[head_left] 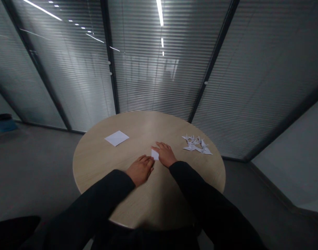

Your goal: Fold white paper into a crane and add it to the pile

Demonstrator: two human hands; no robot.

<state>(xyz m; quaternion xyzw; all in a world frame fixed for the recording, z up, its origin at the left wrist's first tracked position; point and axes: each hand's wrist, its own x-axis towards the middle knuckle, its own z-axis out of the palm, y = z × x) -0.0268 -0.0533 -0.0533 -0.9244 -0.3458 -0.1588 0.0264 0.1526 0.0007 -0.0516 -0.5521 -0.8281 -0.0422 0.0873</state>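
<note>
A small folded piece of white paper (155,155) lies on the round wooden table (96,173), between my two hands. My left hand (141,169) rests palm down, and its fingertips press on the paper's lower left edge. From the other side, my right hand (165,153) holds the paper against the tabletop, thumb and fingers pointing left across it. Part of the paper is hidden under my fingers, so its full folded shape cannot be made out.
A flat white sheet of paper (117,138) lies at the table's back left. Several folded white paper cranes (196,144) are heaped at the right. Glass partitions with blinds (153,69) stand behind the table. A blue bin (4,123) is on the floor far left.
</note>
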